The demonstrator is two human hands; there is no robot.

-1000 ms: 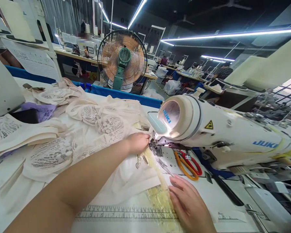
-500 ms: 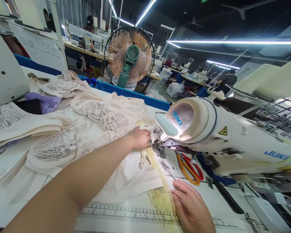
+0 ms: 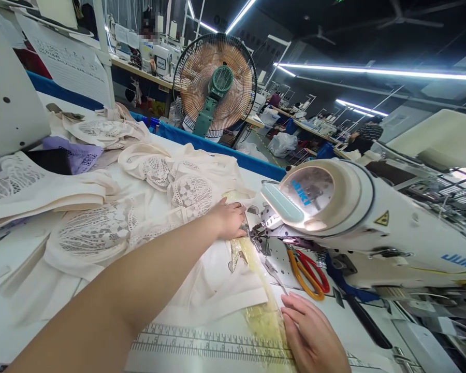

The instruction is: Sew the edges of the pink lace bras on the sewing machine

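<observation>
My left hand (image 3: 232,220) lies on a cream lace bra (image 3: 192,194) beside the sewing machine's presser foot (image 3: 259,230). Its fingers are bent and pressed together on the fabric; the fingertips are partly hidden. Low on the right, my right hand (image 3: 314,331) is closed around the end of slim metal tweezers (image 3: 276,274), which point toward the needle area. A strip of shiny yellowish clear tape (image 3: 262,316) runs along the table from the presser foot down to the right hand. The cream fabric (image 3: 225,295) spreads left of the strip.
The white sewing machine head (image 3: 349,207) overhangs the right side. Orange-handled scissors (image 3: 306,277) and a red-handled pair (image 3: 316,269) lie under it. A printed ruler (image 3: 194,346) crosses the front edge. More lace bras (image 3: 93,233) are piled left; a large fan (image 3: 215,85) stands behind.
The view has shifted slightly, so the machine and both hands appear a little farther right. Both hands keep nearly the same places relative to the fabric and presser foot.
</observation>
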